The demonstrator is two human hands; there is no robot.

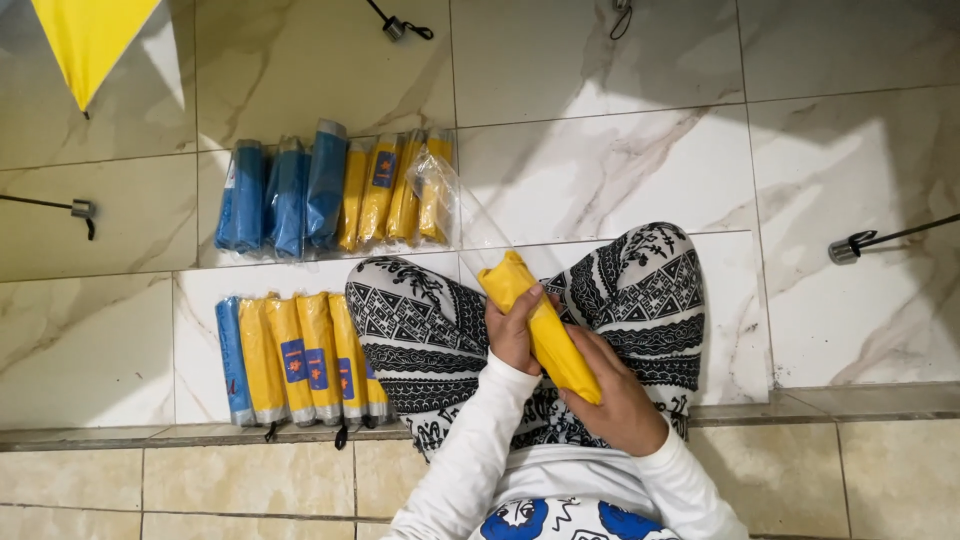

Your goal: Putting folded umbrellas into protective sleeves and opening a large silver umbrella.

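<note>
A floor (pixel 600 160) of pale marbled tiles fills the view, with a band of beige tiles along the near edge, and a person sits on it with knees in black-and-white patterned trousers (pixel 640 290). On the marble to the person's left lie two rows of folded umbrellas in clear sleeves: the far row (pixel 330 190) has blue ones on the left and yellow ones on the right, the near row (pixel 300 360) is one blue and then yellow ones, side by side and touching. An open yellow umbrella canopy (pixel 90 35) shows at the top left corner. Over the lap, a folded yellow umbrella (pixel 545 325) lies tilted, its far end inside a clear plastic sleeve (pixel 455 205). The left hand (pixel 515 330) is closed around its middle, and the right hand (pixel 620 400) grips its near end.
</note>
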